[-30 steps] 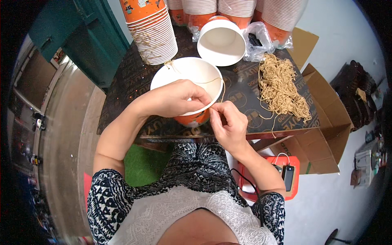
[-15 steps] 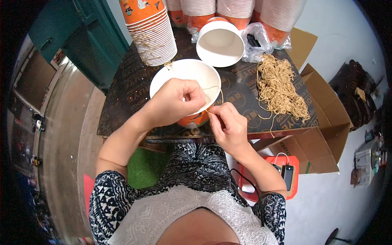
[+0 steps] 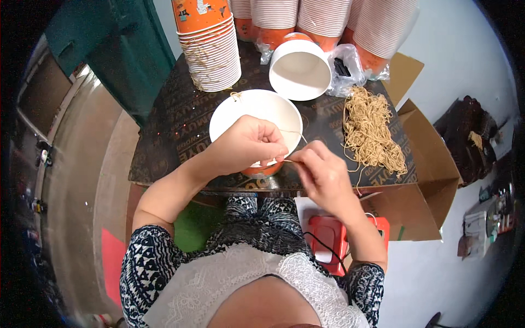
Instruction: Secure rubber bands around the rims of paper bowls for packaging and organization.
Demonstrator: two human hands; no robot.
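Note:
A round paper tub (image 3: 229, 117), white inside and orange outside, stands at the table's near edge in front of me. Over its near rim, my left hand (image 3: 246, 146) is closed in a pinch on a thin tan cord (image 3: 296, 133). Part of that cord arches across the tub's opening toward the right. Just outside the rim, my right hand (image 3: 327, 174) pinches a stretch of the same cord between thumb and forefinger. Fingers hide where the cord meets the rim. Another short bit of cord (image 3: 235, 97) sits at the tub's far rim.
A heap of tan cord (image 3: 373, 131) lies on the right of the dark table (image 3: 174, 158). Behind the tub, a white tub (image 3: 301, 70) rests on its side. Stacked orange tubs (image 3: 211, 60) rise at the back. An open cardboard box (image 3: 432, 175) stands beyond the table's right side.
Both hands have shifted a little right and nearer to me, still pinching the cord. My left fingers have come down closer to the near rim. The whole view has shifted slightly.

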